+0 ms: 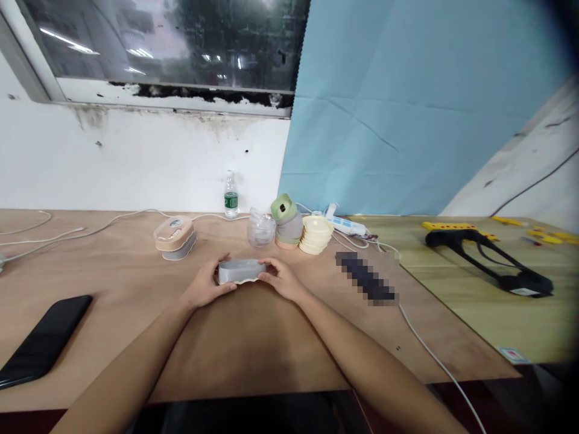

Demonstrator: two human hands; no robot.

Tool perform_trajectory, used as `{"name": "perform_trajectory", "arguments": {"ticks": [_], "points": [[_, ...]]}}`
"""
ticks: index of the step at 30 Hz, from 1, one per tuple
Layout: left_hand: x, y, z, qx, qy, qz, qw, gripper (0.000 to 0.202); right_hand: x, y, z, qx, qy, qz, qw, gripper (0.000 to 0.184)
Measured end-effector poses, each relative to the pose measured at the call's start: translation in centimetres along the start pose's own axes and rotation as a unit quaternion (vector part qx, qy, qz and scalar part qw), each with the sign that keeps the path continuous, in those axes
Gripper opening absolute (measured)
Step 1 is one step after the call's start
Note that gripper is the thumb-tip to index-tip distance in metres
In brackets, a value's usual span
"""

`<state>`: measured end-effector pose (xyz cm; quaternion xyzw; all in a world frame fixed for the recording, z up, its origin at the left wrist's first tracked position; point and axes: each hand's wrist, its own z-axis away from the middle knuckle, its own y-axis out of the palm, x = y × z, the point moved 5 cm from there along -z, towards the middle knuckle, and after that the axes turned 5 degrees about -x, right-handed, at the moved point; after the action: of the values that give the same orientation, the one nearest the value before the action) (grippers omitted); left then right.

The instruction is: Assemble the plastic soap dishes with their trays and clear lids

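Observation:
Both my hands hold a grey oval plastic container with a cream scalloped rim along its lower edge. It sits low over the wooden table, or on it, at the middle of the view. My left hand grips its left end, and my right hand grips its right end. The fingers wrap over the top and hide both ends. Just beyond my left hand stands a peach-and-cream oval container on a grey base.
Beyond the hands stand a clear plastic cup, stacked green and grey pieces, stacked cream scalloped pieces and a water bottle. A black phone lies at left. White cables cross the table. A black strap lies on the right-hand table.

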<state>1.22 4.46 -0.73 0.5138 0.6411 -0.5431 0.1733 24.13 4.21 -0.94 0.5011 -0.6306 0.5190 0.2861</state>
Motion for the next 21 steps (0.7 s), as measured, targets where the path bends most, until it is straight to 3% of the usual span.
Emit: {"name": "perform_trajectory", "arguments": {"ticks": [6, 12, 19, 21], "points": [[-1.3, 0.3, 0.1, 0.008, 0.031, -0.043, 0.999, 0.079, -0.5, -0.7, -0.1, -0.02, -0.003, 0.002, 1.0, 0.043], [-0.8, 0.4, 0.3, 0.003, 0.024, -0.016, 1.0, 0.092, -0.3, -0.8, -0.2, -0.03, -0.018, 0.035, 0.999, 0.041], [-1.1, 0.8, 0.4, 0.048, 0.015, -0.037, 0.998, 0.104, -0.5, -2.2, -0.4, -0.115, -0.035, 0.069, 0.99, 0.037], [-1.3, 0.7, 0.4, 0.043, 0.026, -0.05, 0.997, 0.1, -0.6, -3.3, -0.5, -0.166, -0.039, 0.061, 0.983, 0.039]]}}
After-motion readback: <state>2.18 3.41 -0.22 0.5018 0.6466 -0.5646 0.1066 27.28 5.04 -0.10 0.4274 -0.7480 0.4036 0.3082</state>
